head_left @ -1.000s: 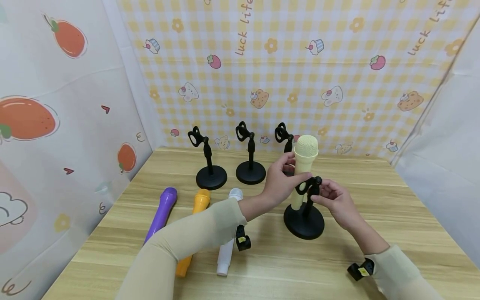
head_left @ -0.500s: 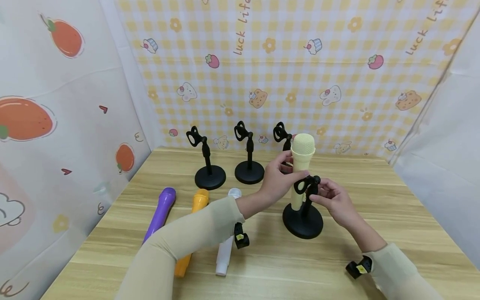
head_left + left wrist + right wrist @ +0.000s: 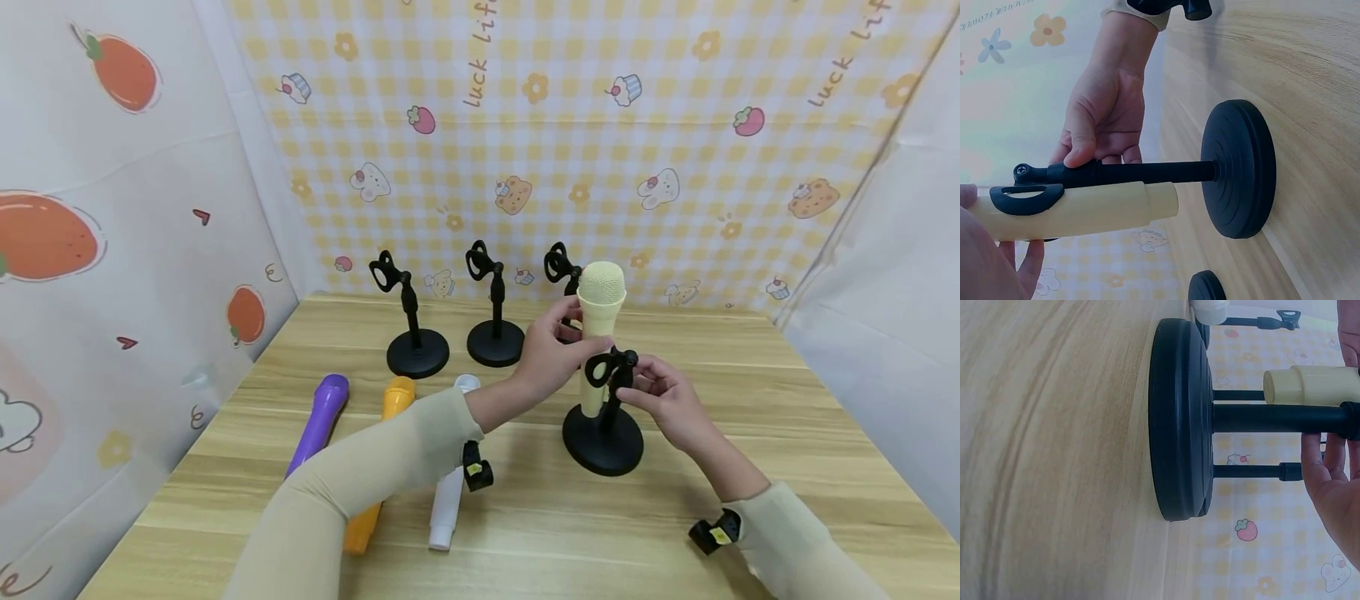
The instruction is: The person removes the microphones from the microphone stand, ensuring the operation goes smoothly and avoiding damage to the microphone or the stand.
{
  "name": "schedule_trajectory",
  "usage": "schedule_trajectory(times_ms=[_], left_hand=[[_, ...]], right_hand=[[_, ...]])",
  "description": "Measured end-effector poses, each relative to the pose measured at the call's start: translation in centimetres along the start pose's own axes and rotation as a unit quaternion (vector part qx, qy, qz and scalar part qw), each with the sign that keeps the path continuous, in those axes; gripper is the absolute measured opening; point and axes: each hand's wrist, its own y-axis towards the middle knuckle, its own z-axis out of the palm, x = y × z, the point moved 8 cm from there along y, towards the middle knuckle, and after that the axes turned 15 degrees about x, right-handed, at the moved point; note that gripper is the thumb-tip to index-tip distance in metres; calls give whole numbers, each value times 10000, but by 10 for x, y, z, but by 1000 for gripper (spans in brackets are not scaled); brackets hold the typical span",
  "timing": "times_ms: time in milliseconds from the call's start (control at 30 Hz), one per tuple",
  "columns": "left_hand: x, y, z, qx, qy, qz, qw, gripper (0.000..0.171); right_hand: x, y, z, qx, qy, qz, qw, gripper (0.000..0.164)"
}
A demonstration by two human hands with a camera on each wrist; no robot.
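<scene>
My left hand holds a pale yellow microphone between thumb and fingers, its mesh head up. The black clip of a desk microphone stand lies against the microphone's body in the left wrist view. The microphone's lower end hangs above the round base, alongside the post. My right hand grips the upper post of this stand, thumb on the near side and fingers behind. The base sits flat on the wooden table.
Several more microphones, purple, orange and white, lie left on the table, partly under my left sleeve. Three black stands with bare clips line the back, before a checked cloth.
The head view has shifted slightly. Against the stand, the microphone's head has moved a little left and up. Both hands keep the same holds.
</scene>
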Motion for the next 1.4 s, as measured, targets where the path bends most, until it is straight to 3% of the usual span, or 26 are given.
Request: schedule_trajectory(times_ms=[500, 933, 1400], left_hand=[[-2, 0, -7, -15, -14, 75, 10000, 42], [0, 3, -11, 351, -373, 136, 9986, 50], [1, 3, -13, 490, -669, 148, 9964, 48]], right_hand=[[2, 0, 0, -101, -234, -19, 9997, 26], [2, -1, 0, -104, -179, -10, 9998, 25], [1, 0, 0, -83, -183, -45, 9998, 26]])
